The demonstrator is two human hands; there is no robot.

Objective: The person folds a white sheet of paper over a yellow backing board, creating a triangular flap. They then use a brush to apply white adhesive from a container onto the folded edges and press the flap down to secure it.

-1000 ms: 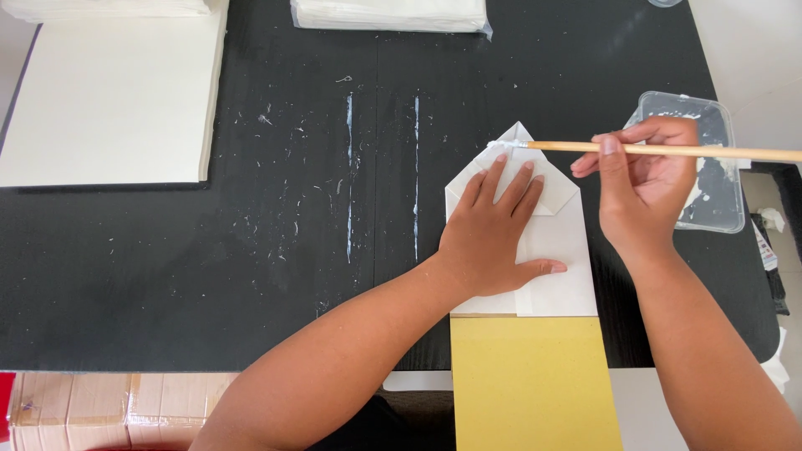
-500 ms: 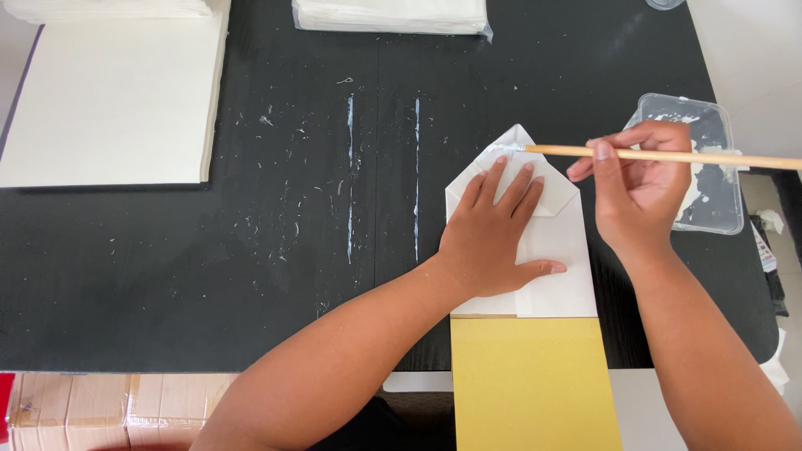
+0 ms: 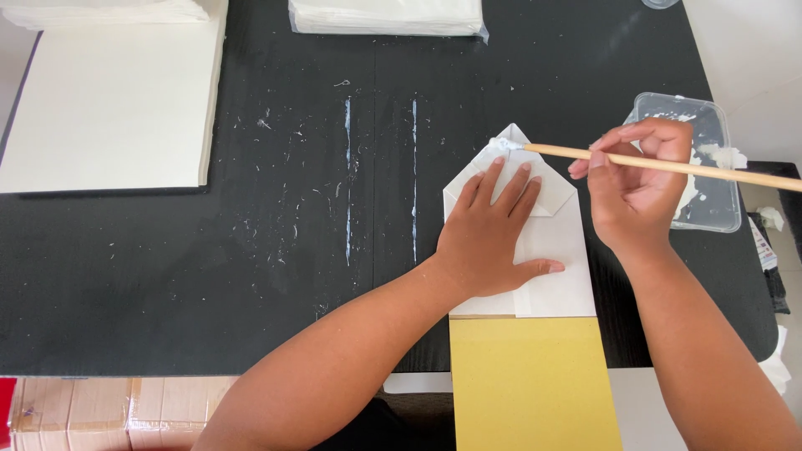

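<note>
Left hand flat, fingers spread, pins the folded white paper envelope; right hand fingers pinch the glue-tipped wooden stick, gluing the flap; steady strokes seem needed next.

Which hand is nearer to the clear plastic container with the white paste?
The right hand. It holds the wooden brush just left of the plastic container, overlapping its edge in the head view. The left hand lies flat on the folded white paper, farther left.

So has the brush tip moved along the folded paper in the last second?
Yes. The brush tip slid left and slightly up toward the point of the folded white paper, while the left hand pins it.
</note>
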